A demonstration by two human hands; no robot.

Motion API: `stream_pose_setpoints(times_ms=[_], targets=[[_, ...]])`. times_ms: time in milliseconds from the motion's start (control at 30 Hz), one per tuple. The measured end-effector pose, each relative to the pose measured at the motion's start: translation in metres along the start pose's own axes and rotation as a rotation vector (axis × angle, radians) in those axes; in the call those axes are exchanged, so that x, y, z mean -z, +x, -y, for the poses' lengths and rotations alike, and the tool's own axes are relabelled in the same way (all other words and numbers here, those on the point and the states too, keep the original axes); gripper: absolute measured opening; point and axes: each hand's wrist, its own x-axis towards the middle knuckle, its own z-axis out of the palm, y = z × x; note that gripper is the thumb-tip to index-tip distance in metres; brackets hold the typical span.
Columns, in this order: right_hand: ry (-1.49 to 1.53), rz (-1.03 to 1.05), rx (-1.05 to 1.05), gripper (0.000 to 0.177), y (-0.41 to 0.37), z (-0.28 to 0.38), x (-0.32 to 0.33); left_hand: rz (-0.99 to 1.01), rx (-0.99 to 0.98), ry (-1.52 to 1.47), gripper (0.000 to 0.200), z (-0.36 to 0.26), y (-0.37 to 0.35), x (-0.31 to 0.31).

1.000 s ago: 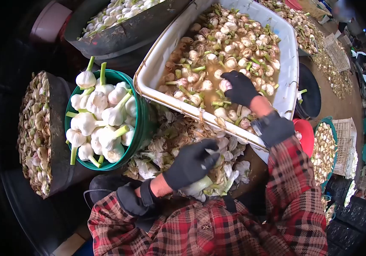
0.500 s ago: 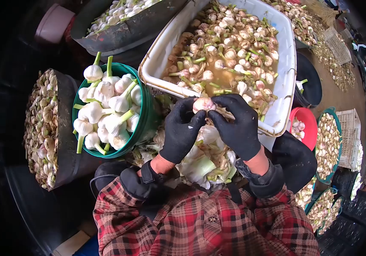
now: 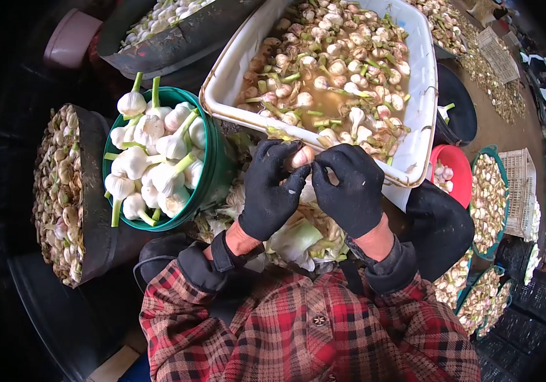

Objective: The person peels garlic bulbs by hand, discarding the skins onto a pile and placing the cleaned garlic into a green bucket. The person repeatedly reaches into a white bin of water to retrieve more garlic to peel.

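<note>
Seen from above, a person in a red plaid shirt (image 3: 311, 331) works with both hands in black gloves. The left hand (image 3: 272, 191) and the right hand (image 3: 349, 191) meet in front of the chest. The grip of each hand is grasping the same garlic bulb (image 3: 301, 156), pinched between the fingertips of both. The bulb is pinkish and partly hidden by the gloves. It sits just at the near rim of a large white tub (image 3: 422, 95).

The tub is full of soaking garlic (image 3: 330, 70), with cut green stalk pieces floating in brownish water. Under the hands lies a heap of pale husks (image 3: 298, 239) and green trimmings.

On the left-hand side, just beside the heap, stands a green bucket (image 3: 216, 172). It is piled with clean white bulbs (image 3: 152, 159) that keep short green stems. Farther left is a black bin (image 3: 91, 204) holding small, dull garlic pieces. A dark tub (image 3: 184, 48) of more white bulbs sits beyond the bucket.

On the right-hand side, past the white tub, is a red bowl (image 3: 456, 164) holding a few bulbs. More baskets of garlic stand beyond it.
</note>
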Motion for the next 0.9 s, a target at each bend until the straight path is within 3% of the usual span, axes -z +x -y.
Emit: stream_pose_setpoints(times_ms=[200, 267, 367, 600, 667, 767, 900], targets=[[0.258, 0.017, -0.192, 0.009, -0.009, -0.008, -0.002, 0.178, 0.025, -0.120, 0.033, 0.008, 0.001, 0.008], [0.344, 0.068, -0.362, 0.010, -0.011, -0.012, 0.003, 0.232, 0.429, -0.652, 0.030, 0.000, 0.001, 0.011], [0.240, 0.049, -0.417, 0.009, -0.023, -0.038, 0.000, 0.251, 0.539, -0.703, 0.028, -0.006, 0.006, 0.018], [0.402, 0.026, -0.335, 0.012, -0.008, -0.004, 0.011, 0.155, 0.496, -0.641, 0.030, -0.004, 0.004, 0.006], [0.311, 0.039, -0.255, 0.012, -0.008, -0.002, 0.008, 0.147, 0.380, -0.448, 0.034, -0.005, 0.002, 0.003], [0.261, 0.040, -0.241, 0.010, -0.013, -0.004, 0.004, 0.099, 0.447, -0.571, 0.028, -0.005, -0.002, -0.002], [0.221, 0.047, -0.242, 0.006, -0.014, 0.001, 0.002, 0.071, 0.424, -0.511, 0.025, -0.004, -0.008, -0.003]])
